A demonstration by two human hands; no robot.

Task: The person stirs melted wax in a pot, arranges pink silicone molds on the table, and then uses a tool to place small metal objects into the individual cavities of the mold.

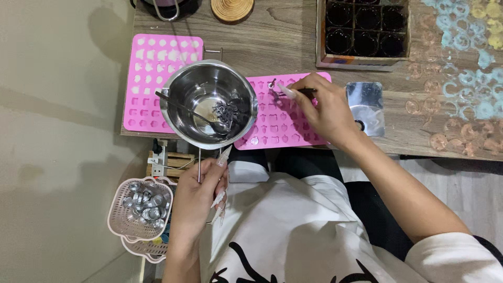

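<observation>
My left hand grips the thin wire handle of a steel pot, held out over the table's front edge. Inside the pot lie a spoon and a dark clump in a little clear liquid. My right hand rests on a pink silicone mould just right of the pot and pinches a thin dark tool, whose small metal tip hovers at the mould's upper rows. A second pink mould, with several cavities filled white, lies to the left, partly under the pot.
A box of dark glass jars stands at the back. A shiny foil square lies right of my hand. A round wooden coaster sits at the far edge. A pink basket of small metal cups is below the table, left.
</observation>
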